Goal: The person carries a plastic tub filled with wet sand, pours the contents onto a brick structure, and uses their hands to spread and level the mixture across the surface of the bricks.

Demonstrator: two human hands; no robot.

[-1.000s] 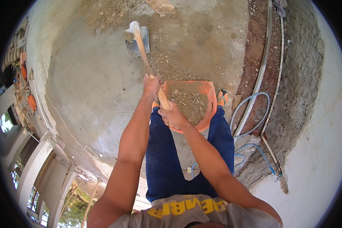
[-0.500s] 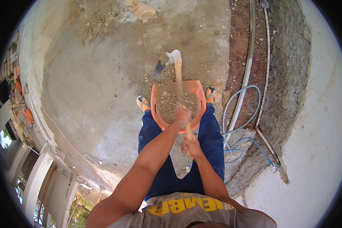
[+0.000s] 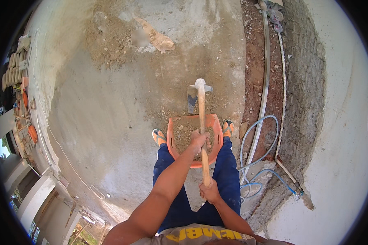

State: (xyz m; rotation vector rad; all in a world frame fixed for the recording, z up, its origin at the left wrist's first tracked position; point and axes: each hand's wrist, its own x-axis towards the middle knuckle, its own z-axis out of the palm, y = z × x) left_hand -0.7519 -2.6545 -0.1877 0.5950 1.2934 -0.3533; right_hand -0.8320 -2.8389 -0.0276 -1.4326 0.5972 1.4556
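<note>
Both my hands are wrapped round the wooden handle of a hoe. My left hand grips it partway along, above the orange scoop. Nearer my body, my right hand is closed round the handle's lower end. The hoe's flat metal blade points down at the ground just beyond the scoop's open far edge. The orange plastic scoop stands between my feet, and stony soil lies in it. Part of that soil is hidden by my left hand and the handle.
A blue hose loops on the ground at the right, beside a long straight bar in a strip of reddish earth. A torn piece of brown paper and loose soil lie on the floor ahead. A pale wall rises at far right.
The hoe's handle has swung more upright in view, and its blade has turned to sit closer to the scoop's far edge. Both hands keep their grip. The whole scene sits lower in the picture.
</note>
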